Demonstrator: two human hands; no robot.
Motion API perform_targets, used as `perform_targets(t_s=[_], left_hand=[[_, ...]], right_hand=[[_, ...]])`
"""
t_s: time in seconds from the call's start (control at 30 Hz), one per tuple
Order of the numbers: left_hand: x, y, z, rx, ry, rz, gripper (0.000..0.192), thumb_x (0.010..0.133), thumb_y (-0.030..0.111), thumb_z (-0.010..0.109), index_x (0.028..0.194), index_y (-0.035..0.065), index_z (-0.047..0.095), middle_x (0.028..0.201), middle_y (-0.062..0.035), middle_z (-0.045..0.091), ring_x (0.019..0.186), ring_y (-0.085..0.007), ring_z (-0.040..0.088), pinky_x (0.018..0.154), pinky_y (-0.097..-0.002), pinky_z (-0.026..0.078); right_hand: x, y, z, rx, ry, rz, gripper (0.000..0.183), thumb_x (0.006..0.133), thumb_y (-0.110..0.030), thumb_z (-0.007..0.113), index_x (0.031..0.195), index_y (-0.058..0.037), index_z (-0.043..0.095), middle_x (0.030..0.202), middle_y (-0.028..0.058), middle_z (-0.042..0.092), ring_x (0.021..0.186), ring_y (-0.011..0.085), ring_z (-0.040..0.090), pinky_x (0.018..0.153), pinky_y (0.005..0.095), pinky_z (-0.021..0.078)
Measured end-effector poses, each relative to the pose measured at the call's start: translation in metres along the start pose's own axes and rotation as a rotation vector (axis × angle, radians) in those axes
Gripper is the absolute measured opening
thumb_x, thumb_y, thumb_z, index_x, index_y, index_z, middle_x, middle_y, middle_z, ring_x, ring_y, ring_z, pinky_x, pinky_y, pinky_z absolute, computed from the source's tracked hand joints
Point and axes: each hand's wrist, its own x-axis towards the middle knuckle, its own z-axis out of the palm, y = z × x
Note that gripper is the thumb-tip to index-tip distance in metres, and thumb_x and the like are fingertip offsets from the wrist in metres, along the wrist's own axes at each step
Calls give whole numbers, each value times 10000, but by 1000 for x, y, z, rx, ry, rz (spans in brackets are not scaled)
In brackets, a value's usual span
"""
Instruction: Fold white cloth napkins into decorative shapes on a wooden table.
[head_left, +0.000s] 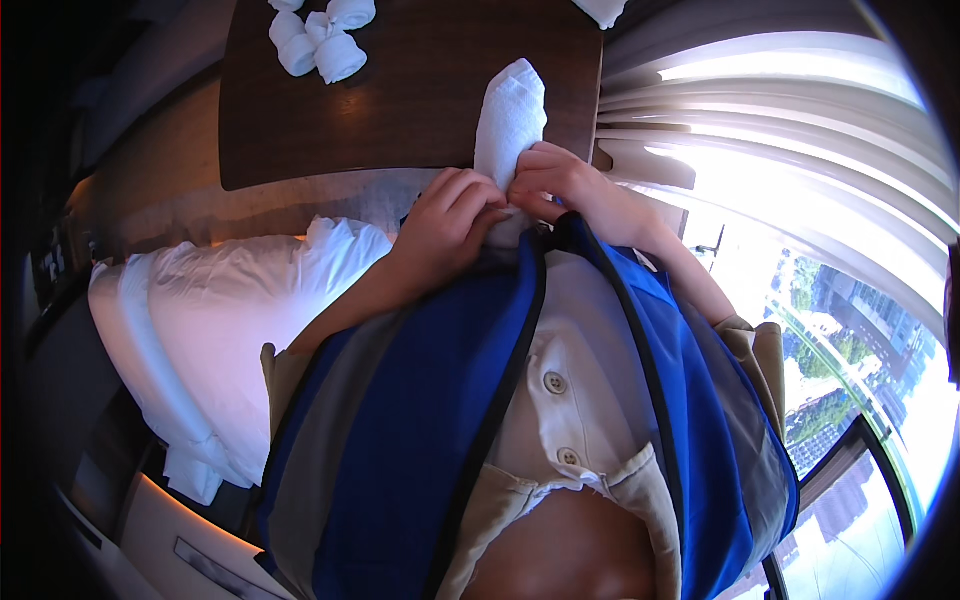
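A narrow folded white towel (511, 112) extends forward from my hands, its far part over the dark wooden table. My left hand (454, 217) pinches the near end of the towel between thumb and fingers. On the other side, my right hand (559, 184) has its fingers curled on the towel's right edge, close to the left fingertips. Both hands meet just beyond the table's near edge, in front of my blue vest (420, 405). Some of the towel's near end is hidden behind the fingers and the vest.
Several rolled white towels (339, 56) sit at the table's (405, 120) far left. Another white cloth (602, 10) lies at its far right corner. A bed with white bedding (217, 315) stands at left. Curtains (780, 112) and a bright window (840, 337) are at right.
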Motion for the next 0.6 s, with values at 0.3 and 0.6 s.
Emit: perform_targets(t_s=[0.3,0.6], left_hand=[[-3,-8,8,-92,78,-156,115,743,72,605,815,29,526,804,-100,535,739,-265,522,656,-335,428],[1,-15,10,-159,94,-283,111,750,84,588,811,21,520,757,-105,524,691,-248,525,637,-320,426]], right_hand=[[-7,3,28,286,435,364,87,744,-44,652,818,0,640,860,83,594,738,148,569,680,260,445],[-16,9,22,201,282,184,280,749,-66,631,1016,-12,566,1000,136,536,935,279,527,811,336,433]])
